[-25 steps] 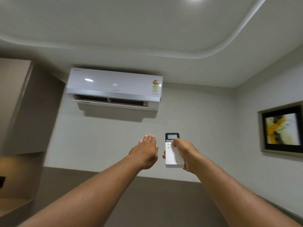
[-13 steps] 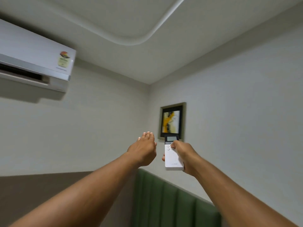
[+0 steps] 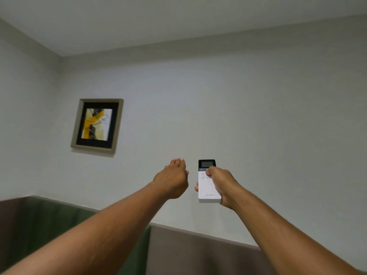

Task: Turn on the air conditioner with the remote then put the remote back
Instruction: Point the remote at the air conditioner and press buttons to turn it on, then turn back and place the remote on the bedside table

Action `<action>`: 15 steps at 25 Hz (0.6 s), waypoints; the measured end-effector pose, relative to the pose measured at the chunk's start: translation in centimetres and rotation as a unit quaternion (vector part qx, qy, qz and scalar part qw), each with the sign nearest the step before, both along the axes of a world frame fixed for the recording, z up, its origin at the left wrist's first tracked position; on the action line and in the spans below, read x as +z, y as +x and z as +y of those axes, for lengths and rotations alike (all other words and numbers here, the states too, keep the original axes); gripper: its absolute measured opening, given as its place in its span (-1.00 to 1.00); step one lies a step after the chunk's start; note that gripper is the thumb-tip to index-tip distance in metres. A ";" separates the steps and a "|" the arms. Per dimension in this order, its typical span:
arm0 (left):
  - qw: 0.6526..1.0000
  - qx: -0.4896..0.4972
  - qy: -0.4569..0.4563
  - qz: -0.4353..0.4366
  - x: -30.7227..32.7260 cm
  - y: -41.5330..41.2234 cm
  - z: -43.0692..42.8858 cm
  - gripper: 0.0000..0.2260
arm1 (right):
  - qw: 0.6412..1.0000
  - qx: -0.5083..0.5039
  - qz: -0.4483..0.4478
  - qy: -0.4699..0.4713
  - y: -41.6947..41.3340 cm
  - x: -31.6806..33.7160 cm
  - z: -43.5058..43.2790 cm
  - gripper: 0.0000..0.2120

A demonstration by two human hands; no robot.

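Note:
A white remote (image 3: 207,187) with a dark screen at its top is held upright in my right hand (image 3: 223,186), whose thumb rests on the upper buttons. My left hand (image 3: 172,180) is stretched out just left of the remote, palm down, fingers straight and together, holding nothing and not touching the remote. The air conditioner is out of view; only a bare pale wall lies ahead.
A framed yellow and black picture (image 3: 97,125) hangs on the wall at the left. A green padded panel (image 3: 59,225) and a brown panel (image 3: 198,253) run along the lower wall. The ceiling (image 3: 178,20) fills the top.
My view has swung to the right: the air conditioner slid out past the left edge and the picture moved from right to left. Both hands keep the same pose, the remote still held.

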State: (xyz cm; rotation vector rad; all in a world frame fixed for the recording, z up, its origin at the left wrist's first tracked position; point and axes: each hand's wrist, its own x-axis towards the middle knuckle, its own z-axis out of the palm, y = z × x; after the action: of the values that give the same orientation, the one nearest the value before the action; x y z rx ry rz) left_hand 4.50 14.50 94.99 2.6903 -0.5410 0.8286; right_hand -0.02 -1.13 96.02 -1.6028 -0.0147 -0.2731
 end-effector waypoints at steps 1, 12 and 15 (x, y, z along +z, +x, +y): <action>1.000 -0.015 0.005 0.002 -0.5 0.1 -1.2 -0.49 | 1.000 -0.016 0.002 0.004 -0.5 -0.3 -0.9 -0.93; 0.890 -0.183 -0.386 0.161 -0.3 -1.7 -11.7 -0.67 | 0.993 -0.111 -0.001 0.043 -3.6 -2.2 -7.7 -0.87; 0.812 -0.216 -0.469 0.271 -1.5 -1.7 -13.7 -0.85 | 0.991 -0.135 0.012 0.017 -2.9 -3.8 -8.8 -0.82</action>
State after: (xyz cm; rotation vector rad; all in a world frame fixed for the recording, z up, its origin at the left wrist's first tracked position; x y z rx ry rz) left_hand 2.77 0.77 93.50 1.6476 -0.4097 0.0887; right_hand -2.97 -9.97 92.18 -1.5737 0.2258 -0.4625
